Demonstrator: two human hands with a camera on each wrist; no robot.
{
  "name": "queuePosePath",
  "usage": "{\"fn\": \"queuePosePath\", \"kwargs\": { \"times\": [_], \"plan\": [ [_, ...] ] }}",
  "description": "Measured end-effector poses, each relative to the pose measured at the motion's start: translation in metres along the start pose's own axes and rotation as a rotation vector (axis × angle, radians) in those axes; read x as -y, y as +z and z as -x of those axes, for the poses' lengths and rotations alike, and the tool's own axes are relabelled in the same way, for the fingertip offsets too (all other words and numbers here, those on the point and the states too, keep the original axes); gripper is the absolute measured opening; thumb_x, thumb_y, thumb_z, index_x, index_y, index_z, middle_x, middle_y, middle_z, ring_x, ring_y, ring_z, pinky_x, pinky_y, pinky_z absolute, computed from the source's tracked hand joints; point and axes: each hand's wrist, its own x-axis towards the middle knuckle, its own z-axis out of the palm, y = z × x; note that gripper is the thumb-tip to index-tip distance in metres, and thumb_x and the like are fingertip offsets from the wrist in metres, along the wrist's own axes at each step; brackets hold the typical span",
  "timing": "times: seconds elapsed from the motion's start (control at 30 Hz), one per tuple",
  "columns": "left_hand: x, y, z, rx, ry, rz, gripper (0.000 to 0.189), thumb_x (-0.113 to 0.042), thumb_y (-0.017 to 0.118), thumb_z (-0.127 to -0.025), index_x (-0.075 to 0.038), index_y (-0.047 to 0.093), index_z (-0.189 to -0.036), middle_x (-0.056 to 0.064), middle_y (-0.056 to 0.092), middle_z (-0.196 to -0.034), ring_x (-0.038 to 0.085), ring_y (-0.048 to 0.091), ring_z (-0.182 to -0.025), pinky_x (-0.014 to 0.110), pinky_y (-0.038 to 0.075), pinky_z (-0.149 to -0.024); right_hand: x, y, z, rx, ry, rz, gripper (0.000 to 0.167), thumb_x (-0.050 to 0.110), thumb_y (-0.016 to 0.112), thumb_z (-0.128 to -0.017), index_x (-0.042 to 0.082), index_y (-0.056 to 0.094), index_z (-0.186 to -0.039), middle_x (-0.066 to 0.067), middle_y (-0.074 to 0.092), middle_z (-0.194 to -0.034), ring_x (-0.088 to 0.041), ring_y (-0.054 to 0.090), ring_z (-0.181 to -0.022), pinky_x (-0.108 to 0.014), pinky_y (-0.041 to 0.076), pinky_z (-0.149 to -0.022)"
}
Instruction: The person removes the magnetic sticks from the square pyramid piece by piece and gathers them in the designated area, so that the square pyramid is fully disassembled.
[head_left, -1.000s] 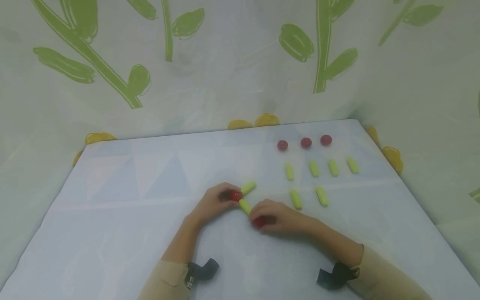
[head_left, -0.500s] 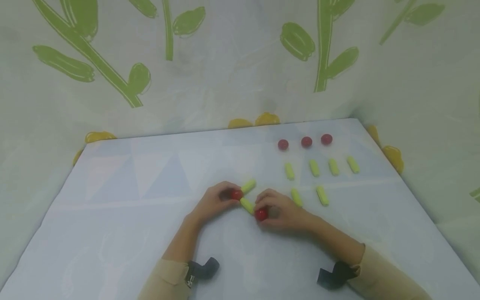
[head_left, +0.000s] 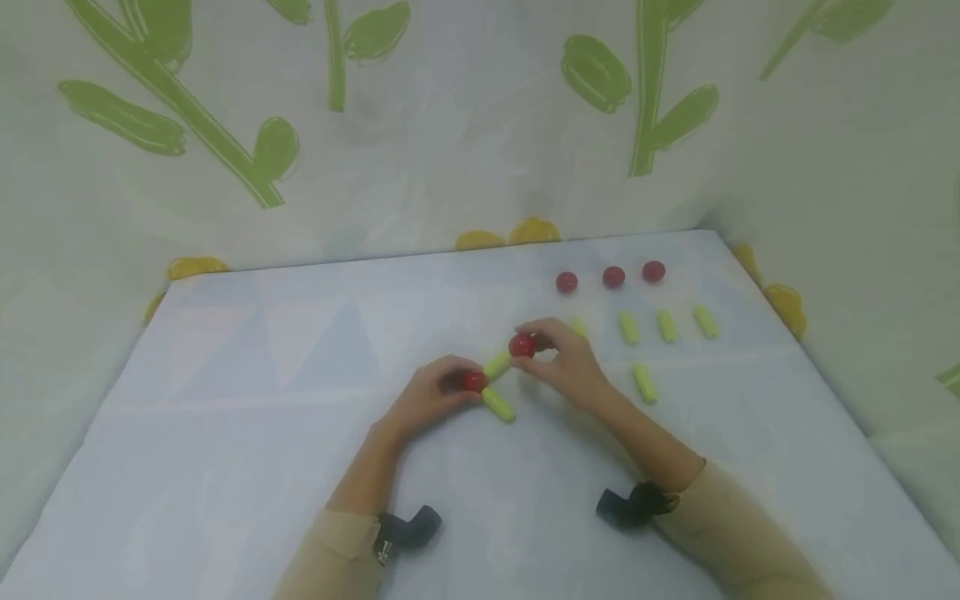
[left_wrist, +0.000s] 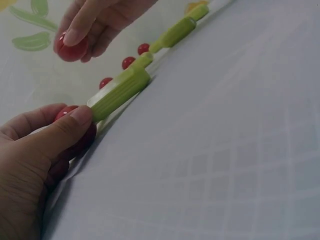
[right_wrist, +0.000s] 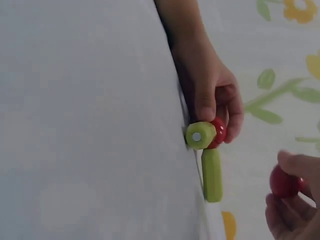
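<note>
My left hand (head_left: 429,402) pinches a red ball (head_left: 474,382) low over the table. Two yellow-green rods spread from that ball in a V: a near rod (head_left: 498,406) and a far rod (head_left: 496,365). A pale round disc shows in the end of one rod (right_wrist: 196,136) in the right wrist view. Between thumb and fingers, my right hand (head_left: 567,367) grips a second red ball (head_left: 521,345), which overlaps the far rod's outer end in the head view. The left wrist view has this ball (left_wrist: 72,48) raised above the table.
Three red balls, one of them the middle ball (head_left: 613,277), stand in a row at the table's back right. Several loose rods, such as this rod (head_left: 644,382), lie in front of them; my right hand partly covers one (head_left: 578,326). A patterned wall cloth (head_left: 450,150) rises behind the table (head_left: 225,467).
My right hand has carried its red ball from the near rod's outer end, away from me, to the far rod's end. My left hand keeps its ball in nearly the same place.
</note>
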Motion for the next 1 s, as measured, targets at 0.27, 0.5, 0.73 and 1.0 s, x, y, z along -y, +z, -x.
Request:
{"fn": "queuePosePath", "kwargs": {
  "times": [0.27,0.5,0.73,1.0],
  "plan": [
    [0.000,0.002,-0.001,0.002,-0.022,0.020,0.037,-0.020,0.077,-0.078,-0.018,0.065,-0.114,-0.006,0.065,-0.108,0.011,0.059,-0.105,0.031,0.049,-0.093,-0.007,0.001,-0.033,-0.094,0.166,-0.007,0.044,0.022,0.073,-0.083,0.014,0.057,-0.123,-0.005,0.061,-0.117,-0.022,0.061,-0.104,-0.037,0.052,-0.091],
    [-0.002,0.001,-0.001,-0.004,-0.041,0.026,0.038,-0.021,0.078,-0.076,-0.019,0.065,-0.112,-0.006,0.065,-0.108,0.011,0.059,-0.104,0.032,0.049,-0.092,-0.023,-0.027,-0.045,-0.125,0.232,0.002,0.044,0.024,0.072,-0.085,0.014,0.057,-0.125,-0.007,0.061,-0.117,-0.024,0.059,-0.105,-0.038,0.051,-0.092],
    [-0.004,0.000,0.002,-0.008,-0.051,0.023,0.039,-0.019,0.078,-0.076,-0.017,0.065,-0.112,-0.004,0.065,-0.108,0.012,0.059,-0.105,0.031,0.048,-0.093,-0.038,-0.065,-0.046,-0.165,0.248,0.035,0.047,0.023,0.071,-0.085,0.010,0.055,-0.127,-0.011,0.058,-0.122,-0.027,0.056,-0.107,-0.041,0.048,-0.094],
    [-0.004,0.001,0.001,-0.006,-0.036,0.048,0.039,-0.019,0.078,-0.075,-0.019,0.065,-0.112,-0.005,0.065,-0.107,0.011,0.059,-0.103,0.030,0.049,-0.092,-0.049,-0.115,-0.041,-0.221,0.313,0.107,0.049,0.026,0.067,-0.088,0.009,0.051,-0.131,-0.014,0.055,-0.126,-0.029,0.053,-0.112,-0.044,0.045,-0.097]
  ]
}}
